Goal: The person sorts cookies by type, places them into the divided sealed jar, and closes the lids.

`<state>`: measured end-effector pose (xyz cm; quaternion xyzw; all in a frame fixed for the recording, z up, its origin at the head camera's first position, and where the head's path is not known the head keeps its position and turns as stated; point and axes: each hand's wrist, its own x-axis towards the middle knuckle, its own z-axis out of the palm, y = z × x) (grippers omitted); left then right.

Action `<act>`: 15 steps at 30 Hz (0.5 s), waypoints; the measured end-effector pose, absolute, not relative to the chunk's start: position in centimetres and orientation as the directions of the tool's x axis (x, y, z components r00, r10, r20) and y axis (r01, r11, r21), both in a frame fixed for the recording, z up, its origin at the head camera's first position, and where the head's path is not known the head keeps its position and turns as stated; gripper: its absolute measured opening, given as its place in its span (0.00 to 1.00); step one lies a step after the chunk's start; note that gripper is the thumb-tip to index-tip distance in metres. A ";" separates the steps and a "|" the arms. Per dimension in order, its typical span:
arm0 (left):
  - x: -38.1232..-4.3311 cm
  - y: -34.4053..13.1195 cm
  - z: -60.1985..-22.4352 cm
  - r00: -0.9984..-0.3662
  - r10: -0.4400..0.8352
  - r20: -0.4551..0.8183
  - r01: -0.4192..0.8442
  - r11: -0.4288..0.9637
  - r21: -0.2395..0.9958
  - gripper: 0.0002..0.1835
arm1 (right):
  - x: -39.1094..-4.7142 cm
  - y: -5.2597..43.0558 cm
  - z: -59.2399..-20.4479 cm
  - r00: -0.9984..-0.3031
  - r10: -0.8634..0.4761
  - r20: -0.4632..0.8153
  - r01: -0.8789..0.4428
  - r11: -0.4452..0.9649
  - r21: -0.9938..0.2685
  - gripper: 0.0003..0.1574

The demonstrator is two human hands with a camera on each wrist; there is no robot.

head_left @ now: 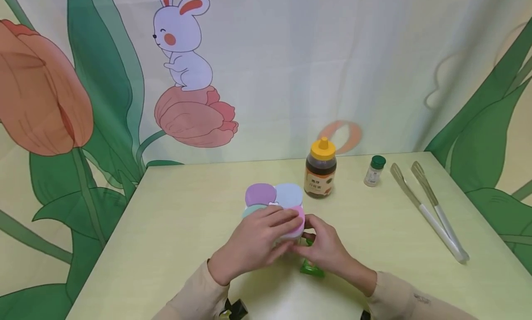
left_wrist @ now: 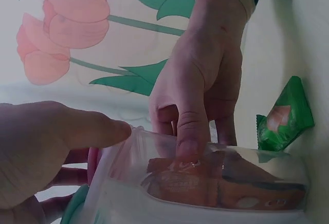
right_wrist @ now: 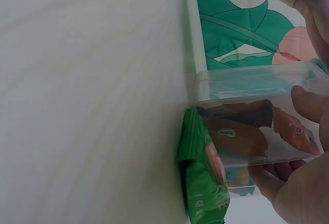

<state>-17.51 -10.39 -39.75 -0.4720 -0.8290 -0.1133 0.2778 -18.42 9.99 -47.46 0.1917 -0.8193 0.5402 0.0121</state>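
Observation:
A clear plastic snack box point(head_left: 289, 194) stands on the table, topped by purple, pale blue, teal and pink lids. My left hand point(head_left: 257, 237) lies over the teal and pink lids, its thumb point(left_wrist: 103, 129) against the box's front upper edge. At the box's right side, my right hand point(head_left: 330, 248) grips the wall between thumb point(right_wrist: 308, 103) and fingers. Brown wrapped packets point(left_wrist: 187, 183) show through the clear wall. A green wrapped snack packet point(right_wrist: 203, 178) lies on the table beside the box, partly hidden by my right hand in the head view.
Behind the box stands a honey bottle point(head_left: 320, 172) with a yellow cap. To its right are a small green-capped jar point(head_left: 374, 171) and metal tongs point(head_left: 434, 214) with pale handles. A printed curtain point(head_left: 282, 70) hangs along the table's back edge.

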 end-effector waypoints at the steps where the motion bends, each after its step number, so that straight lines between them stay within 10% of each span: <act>1: -17.5 -10.3 -39.6 -0.400 0.730 0.554 0.846 0.527 -0.083 0.24 | -18.4 10.0 -47.4 -0.928 -0.299 0.221 -0.323 0.358 -0.876 0.38; 15: -16.9 -9.8 -39.2 -0.413 0.777 0.475 0.778 0.572 -0.258 0.20 | -18.6 9.9 -47.0 -0.938 -0.290 0.189 -0.305 0.437 -0.846 0.37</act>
